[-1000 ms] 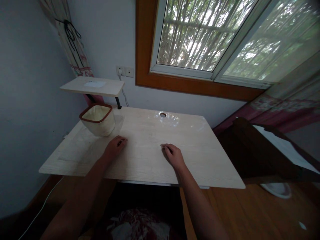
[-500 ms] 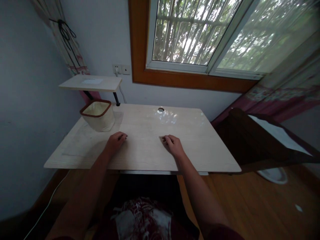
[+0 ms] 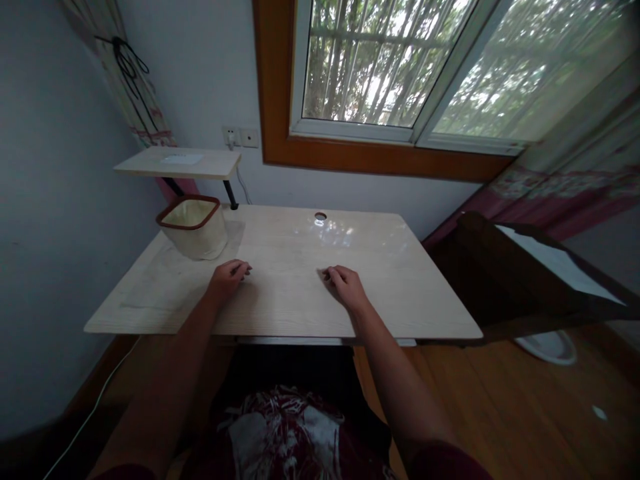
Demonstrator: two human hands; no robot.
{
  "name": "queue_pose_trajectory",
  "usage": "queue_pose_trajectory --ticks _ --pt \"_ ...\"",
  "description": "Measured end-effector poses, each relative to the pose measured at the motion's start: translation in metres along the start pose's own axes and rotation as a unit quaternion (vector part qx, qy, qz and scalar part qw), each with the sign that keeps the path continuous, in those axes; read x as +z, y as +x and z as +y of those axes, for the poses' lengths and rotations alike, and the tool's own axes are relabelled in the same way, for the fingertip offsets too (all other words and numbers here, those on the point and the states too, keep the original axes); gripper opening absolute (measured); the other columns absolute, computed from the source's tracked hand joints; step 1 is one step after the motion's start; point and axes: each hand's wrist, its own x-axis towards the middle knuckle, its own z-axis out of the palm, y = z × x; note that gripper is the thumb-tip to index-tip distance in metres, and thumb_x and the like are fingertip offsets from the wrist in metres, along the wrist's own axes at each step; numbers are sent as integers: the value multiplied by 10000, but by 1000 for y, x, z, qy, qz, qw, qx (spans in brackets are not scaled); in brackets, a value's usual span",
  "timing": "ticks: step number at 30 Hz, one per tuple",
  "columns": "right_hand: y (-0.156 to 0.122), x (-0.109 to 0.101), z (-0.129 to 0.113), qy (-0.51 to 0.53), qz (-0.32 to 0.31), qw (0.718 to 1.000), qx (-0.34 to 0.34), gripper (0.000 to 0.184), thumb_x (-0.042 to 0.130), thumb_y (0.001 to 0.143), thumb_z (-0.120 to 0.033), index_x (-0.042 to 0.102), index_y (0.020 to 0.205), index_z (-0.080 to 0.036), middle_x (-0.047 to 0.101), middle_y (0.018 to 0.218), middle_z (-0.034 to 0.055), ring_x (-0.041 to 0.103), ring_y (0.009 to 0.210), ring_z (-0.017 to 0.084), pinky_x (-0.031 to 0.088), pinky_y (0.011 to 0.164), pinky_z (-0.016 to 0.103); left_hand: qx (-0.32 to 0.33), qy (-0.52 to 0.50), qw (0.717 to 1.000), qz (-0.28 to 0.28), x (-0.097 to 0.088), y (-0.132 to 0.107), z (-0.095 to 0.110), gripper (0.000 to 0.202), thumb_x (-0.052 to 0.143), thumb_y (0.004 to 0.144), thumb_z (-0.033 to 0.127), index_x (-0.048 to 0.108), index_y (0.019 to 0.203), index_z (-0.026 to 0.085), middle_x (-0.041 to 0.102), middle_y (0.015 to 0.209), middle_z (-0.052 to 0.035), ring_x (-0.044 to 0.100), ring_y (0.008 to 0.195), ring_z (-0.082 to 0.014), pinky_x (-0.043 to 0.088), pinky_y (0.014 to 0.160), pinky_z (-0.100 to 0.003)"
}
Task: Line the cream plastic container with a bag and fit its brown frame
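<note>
My left hand (image 3: pixel 229 277) is loosely closed just above or on the pale wooden desk (image 3: pixel 285 293), left of its middle. Its fingers curl inward, with no object showing in them. On the right, my right hand (image 3: pixel 345 283) rests on the desktop, also curled, thumb against the fingers and nothing seen between. Nearest to my left hand stands a cream bin with a brown rim (image 3: pixel 195 233), a little behind and to its left. A wide stretch of desktop separates the two hands.
At the back left a raised shelf (image 3: pixel 177 162) carries a paper label. A round cable hole (image 3: pixel 321 217) sits near the desk's rear edge. To the right is a dark brown piece of furniture (image 3: pixel 545 287) with a white sheet on it. A window (image 3: pixel 370 67) is behind.
The view has shifted very slightly. My left hand's fingers look a little looser than before; my right hand keeps its place, and the bin has not moved.
</note>
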Motion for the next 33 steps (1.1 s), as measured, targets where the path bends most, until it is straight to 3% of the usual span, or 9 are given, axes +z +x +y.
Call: queue_pose_trajectory --ticks 13,17,21,24,26,29,33 --pt "1 0 0 11 -10 1000 7 386 505 980 -468 765 861 -209 750 864 78 668 830 207 480 805 342 4 1 1000 -11 -1 1 0 365 501 928 456 727 895 172 736 863 -54 640 745 -180 495 737 -303" --pt "6 -3 3 102 -27 992 69 463 500 968 -569 762 900 -194 756 906 95 662 849 209 483 832 351 -7 -44 999 -23 -5 5 -2 421 482 933 509 725 925 165 738 903 -68 630 733 -183 496 724 -312" --pt "18 -16 3 241 -125 953 137 647 393 965 -698 742 864 -163 744 863 106 660 813 202 492 792 346 -50 -110 990 -78 -17 17 -3 555 403 947 598 735 943 153 702 796 -71 583 650 -170 448 613 -294" --pt "27 -26 -3 295 -189 920 177 734 310 951 -763 701 786 -163 721 810 102 640 724 182 466 672 311 -85 -203 964 -149 -22 29 0 671 331 935 697 697 789 154 553 589 -36 479 526 -143 344 500 -264" --pt "32 -27 -8 309 -232 902 191 783 264 929 -805 673 728 -168 698 753 91 619 655 169 428 600 292 -95 -270 936 -207 -19 36 6 724 285 914 760 587 625 169 448 544 -12 366 459 -111 239 451 -253" --pt "39 -18 -19 324 -278 886 181 833 189 904 -844 578 562 -191 561 540 34 499 498 132 340 516 282 -95 -342 887 -295 -3 44 20 735 263 879 822 395 515 197 307 524 21 226 438 -90 127 444 -263" --pt "48 3 -38 367 -297 871 135 788 137 934 -808 382 452 -235 318 413 -34 280 424 109 224 491 299 -81 -402 834 -368 28 50 41 718 272 882 823 330 509 212 227 505 42 181 452 -92 111 454 -268"
